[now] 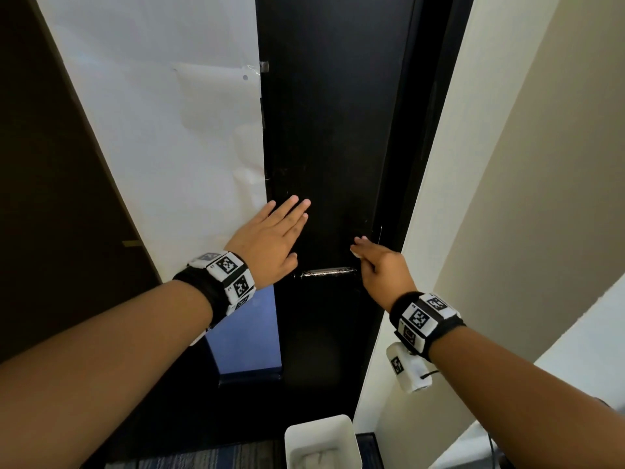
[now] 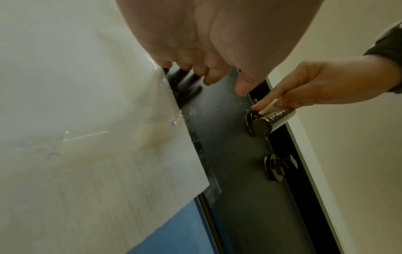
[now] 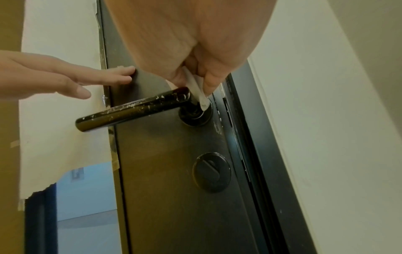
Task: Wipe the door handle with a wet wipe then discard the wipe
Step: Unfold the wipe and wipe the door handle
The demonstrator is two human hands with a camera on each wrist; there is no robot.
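- The left hand point(image 1: 270, 242) lies flat against the dark door point(image 1: 331, 130), fingers point(image 3: 113, 75) straight and spread a little, above the free end of the door handle point(image 3: 135, 108)
- The right hand point(image 1: 382, 269) pinches a folded white wet wipe point(image 3: 199, 92) between thumb and fingers, pressing it on the handle's neck, just by the round rose on the door
- The handle is a dark lever flecked with white spots, sticking out level
- A thumb-turn lock point(image 3: 211, 171) sits below it
- A white bin point(image 1: 323, 441) stands on the floor beneath, near the door
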